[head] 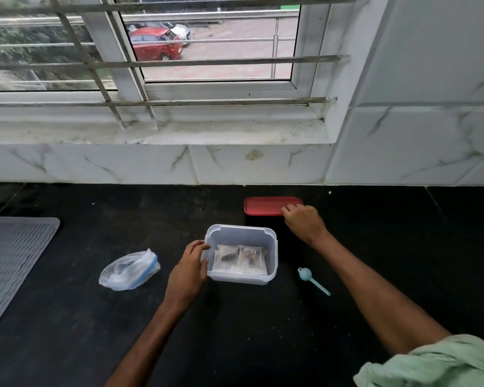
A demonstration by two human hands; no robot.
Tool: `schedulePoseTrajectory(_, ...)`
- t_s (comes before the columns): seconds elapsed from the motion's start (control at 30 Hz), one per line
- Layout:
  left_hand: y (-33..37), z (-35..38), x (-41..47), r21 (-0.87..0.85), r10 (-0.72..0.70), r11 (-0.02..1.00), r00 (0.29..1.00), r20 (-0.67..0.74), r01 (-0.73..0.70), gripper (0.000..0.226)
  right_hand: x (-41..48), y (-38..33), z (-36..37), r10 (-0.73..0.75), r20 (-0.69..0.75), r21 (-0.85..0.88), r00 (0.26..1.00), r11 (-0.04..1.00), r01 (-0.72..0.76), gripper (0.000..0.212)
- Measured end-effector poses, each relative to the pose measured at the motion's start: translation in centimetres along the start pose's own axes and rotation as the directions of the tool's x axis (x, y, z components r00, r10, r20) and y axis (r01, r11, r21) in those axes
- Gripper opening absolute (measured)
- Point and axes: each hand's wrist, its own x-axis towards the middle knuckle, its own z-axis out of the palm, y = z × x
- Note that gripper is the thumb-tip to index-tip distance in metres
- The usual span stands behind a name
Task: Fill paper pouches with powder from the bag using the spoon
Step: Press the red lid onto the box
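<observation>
A: What lay on the black stone counter point(235, 331)?

B: A translucent white plastic box point(242, 254) stood open near the middle. Inside it 2 flat whitish paper pouches point(239, 259) lay side by side, each showing a dark patch.

A: And the hands?

B: The left hand point(189, 270) was cupped against the box's left wall, fingers curled over the rim, steadying it. The right hand point(302, 220) reached farther back, its fingers bent down on the front right edge of a red rectangular plastic lid point(266, 205). That lid sat atop a dark container just behind the box. Whether the fingers actually gripped the lid or only pressed on it, I could not tell.

A: Where was the powder bag?

B: A crumpled clear plastic bag with a blue zip strip point(129, 270) lay on the counter left of the box, near the left hand but apart from it. Its contents were too blurred to make out.

A: The spoon?

B: A small pale blue plastic spoon with a round bowl point(313, 280) lay right of the box, untouched, handle pointing toward the near right.

A: Anything else?

B: A grey ribbed mat point(9, 263) covered the far left, and a pale green sleeve point(442, 364) showed at the lower right.
</observation>
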Motion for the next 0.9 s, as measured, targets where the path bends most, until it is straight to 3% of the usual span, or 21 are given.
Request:
schedulePoseTrajectory(0.17, 0.0, -0.4, 0.2, 0.026, 0.021, 0.999, 1.0, 0.008, -0.021, 0.037, 1.7, 0.0, -2.7, 0.166, -0.124, 0.252, 0.978, 0.959, -0.131, 0.013)
schedulePoseTrajectory(0.27, 0.1, -0.7, 0.3, 0.044, 0.043, 0.998, 0.999, 0.002, -0.043, 0.04, 2.3, -0.3, -3.7, 0.286, -0.129, 0.433, 0.95, 0.878, -0.205, 0.021)
schedulePoseTrajectory(0.5, 0.0, -0.8, 0.4, 0.05, 0.061, 0.997, 0.997, 0.037, -0.063, 0.037, -0.4, -0.7, 0.0, 0.315, -0.189, 0.244, 0.93, 0.933, -0.266, 0.027)
schedulePoseTrajectory(0.6, -0.2, -0.7, 0.5, 0.047, 0.063, 0.997, 0.997, 0.053, -0.066, 0.044, -2.1, -0.6, 0.9, 0.31, -0.046, 0.279, 0.95, 0.917, -0.286, 0.045)
schedulePoseTrajectory(0.67, -0.3, -0.7, 0.6, -0.001, 0.063, 0.998, 0.997, 0.051, -0.063, 0.051, -2.4, -0.5, 0.2, 0.381, 0.017, 0.398, 0.924, 0.846, -0.356, 0.047)
schedulePoseTrajectory(0.77, -0.5, -0.9, 0.4, -0.113, 0.038, 0.993, 0.999, 0.024, -0.035, 0.055, -1.3, 0.5, -1.9, 0.559, -0.117, 0.49, 0.821, 0.751, -0.441, 0.043)
schedulePoseTrajectory(0.83, -0.8, -0.8, 0.5, -0.14, 0.015, 0.99, 1.0, 0.0, -0.015, 0.054, -0.4, 2.0, -3.9, 0.688, -0.171, 0.65, 0.705, 0.616, -0.444, 0.034)
schedulePoseTrajectory(0.9, -1.0, -0.7, 0.7, -0.165, -0.007, 0.986, 1.0, -0.019, 0.004, 0.05, 0.5, 3.1, -5.7, 0.773, -0.101, 0.833, 0.627, 0.411, -0.372, 0.027)
